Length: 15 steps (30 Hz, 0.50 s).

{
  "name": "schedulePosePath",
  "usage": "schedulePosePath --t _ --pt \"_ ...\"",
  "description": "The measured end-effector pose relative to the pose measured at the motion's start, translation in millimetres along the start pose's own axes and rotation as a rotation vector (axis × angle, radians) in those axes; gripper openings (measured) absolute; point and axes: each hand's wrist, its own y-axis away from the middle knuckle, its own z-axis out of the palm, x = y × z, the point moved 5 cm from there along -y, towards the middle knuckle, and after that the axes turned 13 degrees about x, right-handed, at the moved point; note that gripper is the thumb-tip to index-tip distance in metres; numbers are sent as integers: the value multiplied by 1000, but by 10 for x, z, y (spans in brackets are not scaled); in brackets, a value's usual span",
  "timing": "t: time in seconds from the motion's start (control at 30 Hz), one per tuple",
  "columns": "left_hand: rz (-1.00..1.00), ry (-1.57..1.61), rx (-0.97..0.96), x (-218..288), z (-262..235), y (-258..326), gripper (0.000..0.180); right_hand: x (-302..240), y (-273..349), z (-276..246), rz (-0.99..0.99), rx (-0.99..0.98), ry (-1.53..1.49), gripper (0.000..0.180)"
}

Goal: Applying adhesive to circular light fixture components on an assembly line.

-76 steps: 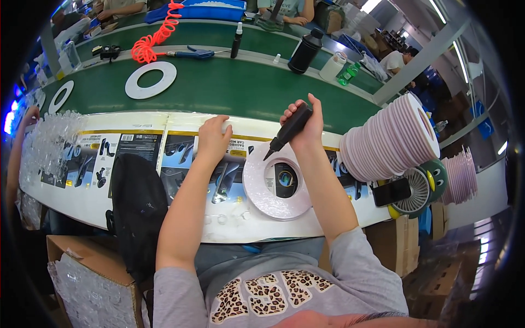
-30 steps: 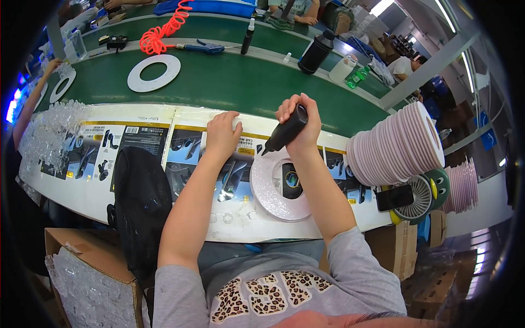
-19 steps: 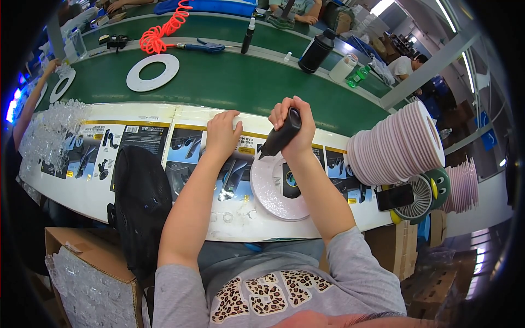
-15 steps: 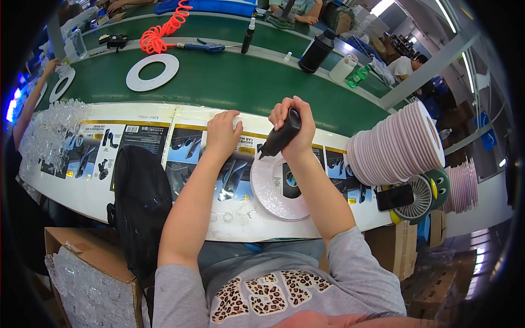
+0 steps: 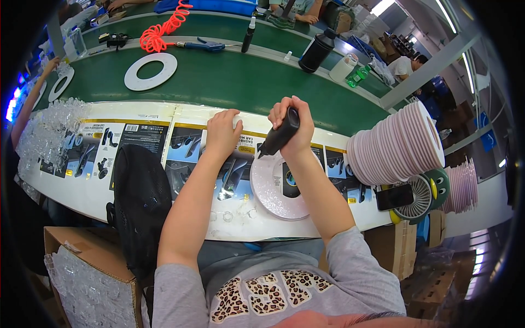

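My right hand [image 5: 299,123] is wrapped round a black squeeze bottle [image 5: 281,131], tilted with its thin nozzle pointing down to the left. The nozzle tip is at the upper left part of a white ring [image 5: 262,188] with a speckled, glossy surface; whether it touches cannot be told. The ring lies flat on the printed sheets, its right side partly hidden by my right forearm. My left hand [image 5: 223,131] rests palm down on the printed sheets left of the ring, fingers forward and thumb apart. A small pale patch shows between thumb and forefinger, too small to name.
A stack of white rings [image 5: 388,145] stands at the right, beside a small fan [image 5: 418,199] and a phone [image 5: 395,197]. Clear plastic pieces [image 5: 46,134] lie heaped at the left, near a black bag [image 5: 141,202]. Another ring [image 5: 131,79] lies on the green belt [image 5: 210,82].
The white ring on the green belt has shifted slightly left. The black bottle's nozzle has moved a very little to the left; my left hand stays in place.
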Motion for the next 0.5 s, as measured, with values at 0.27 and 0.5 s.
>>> schedulePosePath --t 0.27,0.5 --pt "-1 -3 2 -6 -6 5 25 -198 69 -18 -13 65 -58 36" --pt "6 -2 -2 -13 7 5 26 -268 158 -133 -27 50 -40 37"
